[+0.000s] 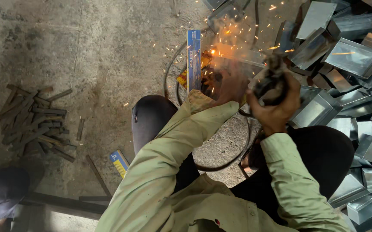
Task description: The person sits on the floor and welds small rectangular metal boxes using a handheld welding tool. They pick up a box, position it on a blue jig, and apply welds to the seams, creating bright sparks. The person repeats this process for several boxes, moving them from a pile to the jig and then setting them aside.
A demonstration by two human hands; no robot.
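Right hand clenched on dark welding electrode holder; left hand blurred behind orange sparks, grip untellable.

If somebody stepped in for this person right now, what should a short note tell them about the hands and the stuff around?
Right hand: closed around a dark welding holder, raised over the work.
Left hand: reaching forward beside the sparks, blurred by smoke; what it holds cannot be told.
Around: a heap of folded sheet-metal boxes on the right, a blue electrode packet standing ahead, a black cable looping on the floor, a pile of short dark metal strips far left.
Done: sparks show welding under way. How many boxes are finished or left cannot be told.
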